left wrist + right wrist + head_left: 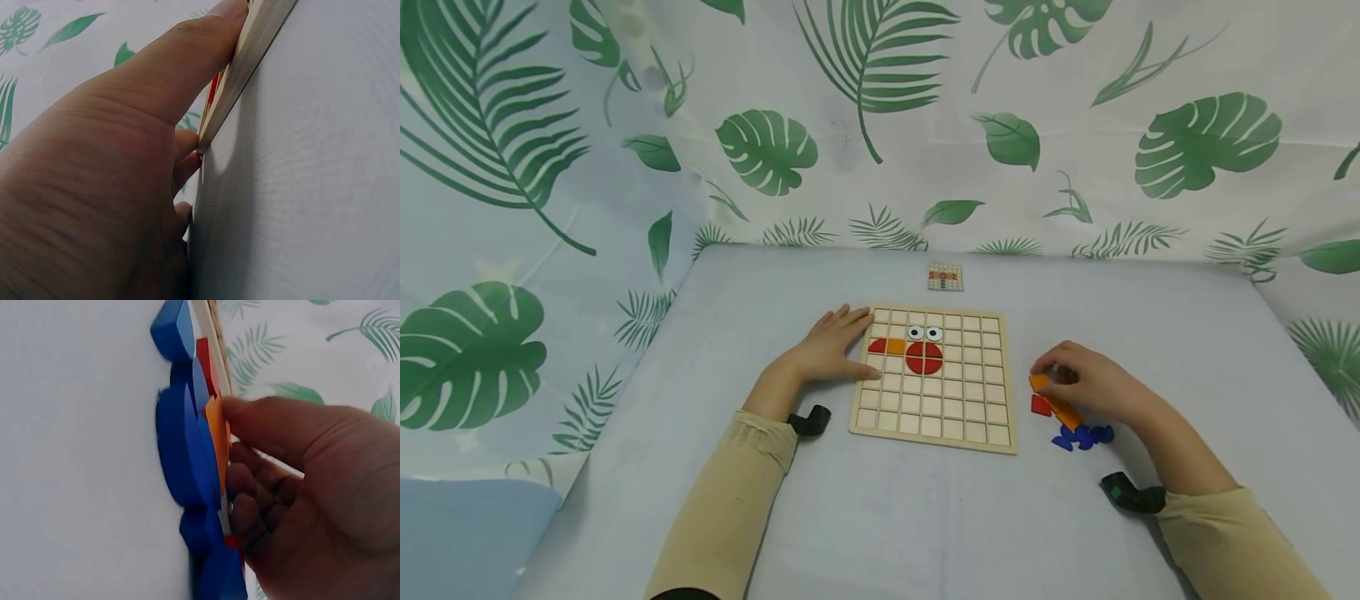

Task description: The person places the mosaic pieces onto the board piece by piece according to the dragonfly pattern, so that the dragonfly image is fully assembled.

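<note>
A square wooden grid board [898, 423] lies on the table, holding two eye pieces [925, 333], a red circle of quarter pieces [924, 358], an orange square [896, 347] and a red curved piece [877, 346]. My left hand [829, 346] rests on the board's left edge, thumb spread over the rim; the left wrist view shows the thumb [200, 44] against the wooden side. Right of the board, my right hand [1093, 382] pinches an orange tile [1038, 382] between thumb and curled index finger. Beneath it lie more orange pieces [1066, 413], a red piece [1041, 406] and several blue pieces [181, 447].
A small patterned card [945, 277] lies behind the board. The pale table cloth [880, 517] reaches back to a leaf-printed curtain [910, 167]. Dark wrist cameras [1133, 493] stick out beside both wrists, close to the table.
</note>
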`<state>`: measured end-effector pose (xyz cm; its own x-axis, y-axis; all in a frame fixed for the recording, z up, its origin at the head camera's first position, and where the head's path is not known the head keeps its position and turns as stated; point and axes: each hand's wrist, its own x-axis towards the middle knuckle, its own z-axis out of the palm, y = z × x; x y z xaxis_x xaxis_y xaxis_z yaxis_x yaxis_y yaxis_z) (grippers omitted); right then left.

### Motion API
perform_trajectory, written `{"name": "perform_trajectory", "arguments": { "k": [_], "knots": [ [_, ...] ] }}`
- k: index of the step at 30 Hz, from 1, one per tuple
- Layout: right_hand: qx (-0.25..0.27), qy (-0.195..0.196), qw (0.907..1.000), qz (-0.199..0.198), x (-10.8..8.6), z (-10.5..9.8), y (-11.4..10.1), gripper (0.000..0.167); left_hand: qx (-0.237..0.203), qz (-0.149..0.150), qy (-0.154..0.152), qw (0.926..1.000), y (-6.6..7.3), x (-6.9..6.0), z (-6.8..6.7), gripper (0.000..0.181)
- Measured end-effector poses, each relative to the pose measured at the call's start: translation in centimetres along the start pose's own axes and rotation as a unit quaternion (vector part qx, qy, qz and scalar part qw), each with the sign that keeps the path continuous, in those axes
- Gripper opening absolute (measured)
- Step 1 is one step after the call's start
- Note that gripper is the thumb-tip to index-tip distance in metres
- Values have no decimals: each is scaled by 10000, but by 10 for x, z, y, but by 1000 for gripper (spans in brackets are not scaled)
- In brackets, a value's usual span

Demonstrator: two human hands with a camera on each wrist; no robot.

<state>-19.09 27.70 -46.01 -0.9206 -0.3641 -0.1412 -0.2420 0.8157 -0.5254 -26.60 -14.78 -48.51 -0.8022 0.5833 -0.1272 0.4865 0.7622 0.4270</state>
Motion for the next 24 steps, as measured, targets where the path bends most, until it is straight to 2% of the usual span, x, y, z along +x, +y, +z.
{"name": "perform_trajectory", "arguments": {
  "k": [10,24],
  "knots": [
    [19,48,9999,93,1,2,2,25,13,30,-3,10000,-1,1,1,105],
    [-73,332,9993,-144,0,-6,-12,25,61,-34,-35,10000,1,1,1,106]
  ]
}}
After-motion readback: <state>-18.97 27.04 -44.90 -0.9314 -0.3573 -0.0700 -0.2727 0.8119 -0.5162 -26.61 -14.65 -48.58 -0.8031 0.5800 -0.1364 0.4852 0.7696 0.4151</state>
